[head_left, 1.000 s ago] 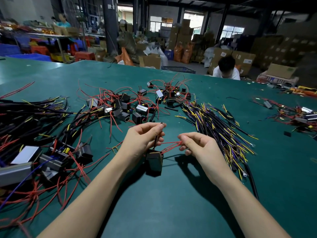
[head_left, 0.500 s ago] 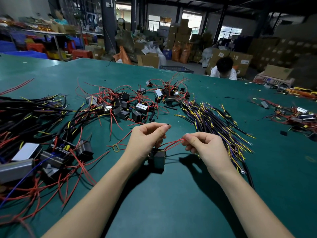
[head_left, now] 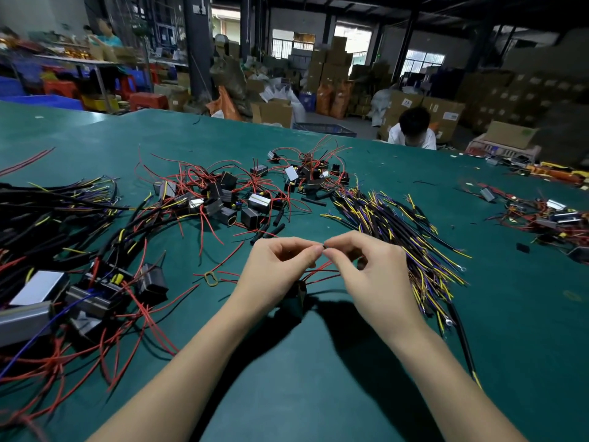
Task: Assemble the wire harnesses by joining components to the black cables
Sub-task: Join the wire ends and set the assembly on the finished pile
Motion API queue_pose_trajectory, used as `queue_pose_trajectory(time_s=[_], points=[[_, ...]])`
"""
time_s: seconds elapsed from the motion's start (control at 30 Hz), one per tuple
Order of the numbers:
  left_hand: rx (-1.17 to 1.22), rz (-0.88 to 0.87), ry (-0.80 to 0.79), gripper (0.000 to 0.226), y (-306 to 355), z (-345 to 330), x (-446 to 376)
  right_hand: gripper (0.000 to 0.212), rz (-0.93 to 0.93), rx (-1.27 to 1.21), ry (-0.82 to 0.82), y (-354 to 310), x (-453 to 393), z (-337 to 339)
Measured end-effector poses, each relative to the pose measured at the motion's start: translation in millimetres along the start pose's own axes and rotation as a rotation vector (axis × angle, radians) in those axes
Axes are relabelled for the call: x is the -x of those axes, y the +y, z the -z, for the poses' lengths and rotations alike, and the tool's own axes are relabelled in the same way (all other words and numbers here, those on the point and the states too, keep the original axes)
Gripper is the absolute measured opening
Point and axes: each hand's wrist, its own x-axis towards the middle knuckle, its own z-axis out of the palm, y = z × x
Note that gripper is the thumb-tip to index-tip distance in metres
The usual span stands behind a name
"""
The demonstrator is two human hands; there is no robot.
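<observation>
My left hand point(head_left: 280, 266) and my right hand point(head_left: 373, 275) meet fingertip to fingertip above the green table point(head_left: 318, 393). Both pinch the end of a thin black tube point(head_left: 324, 246) between them. Below the fingers hangs a small black component point(head_left: 298, 293) with red wires point(head_left: 322, 271) running up towards my right hand. A bundle of black cables with yellow and purple wires point(head_left: 398, 224) lies just right of my hands.
Loose black components with red wires point(head_left: 229, 196) lie beyond my hands. Joined harnesses with metal boxes point(head_left: 63, 282) fill the left side. More parts point(head_left: 548, 215) sit far right. A person point(head_left: 414, 129) sits past the table's far edge.
My hands have come together: the right hand rose from the red wires to meet the left fingertips. The black component lifted slightly with them.
</observation>
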Motion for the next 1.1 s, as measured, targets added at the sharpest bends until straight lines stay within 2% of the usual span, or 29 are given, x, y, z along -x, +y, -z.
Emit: queue_pose_trajectory(time_s=[0.13, 0.27, 0.43, 0.67, 0.83, 0.93, 0.97, 1.0, 1.07, 1.1], points=[[-0.032, -0.016, -0.038, 0.007, 0, 0, -1, 0.006, -0.172, -0.161, -0.034, 8, -1, 3], [-0.061, -0.044, -0.031, 0.007, 1, -1, 0, 0.003, -0.147, -0.143, -0.068, 9, 1, 2], [-0.064, -0.067, -0.02, 0.008, 3, -4, 2, 0.01, -0.14, -0.146, -0.023, 10, 1, -1], [-0.064, -0.053, -0.034, 0.008, -1, -2, 1, 0.017, -0.259, -0.289, -0.02, 10, -2, -2], [-0.014, -0.025, 0.004, 0.009, -5, 0, -1, 0.02, -0.388, -0.502, -0.002, 8, -3, -8], [0.019, -0.001, 0.017, 0.011, -5, 2, -3, 0.007, -0.3, -0.333, -0.099, 9, -4, -2], [0.032, 0.01, 0.02, 0.01, -5, 3, -4, 0.009, -0.244, -0.22, -0.113, 10, -5, 3], [0.039, 0.017, 0.018, 0.009, -5, 3, -5, 0.02, -0.162, -0.092, -0.125, 11, -6, 8], [0.037, 0.018, 0.005, 0.009, -5, 3, -5, 0.033, 0.079, 0.128, -0.188, 13, -10, 16], [0.034, 0.018, -0.003, 0.009, -5, 3, -6, 0.033, 0.176, 0.208, -0.218, 13, -11, 17]])
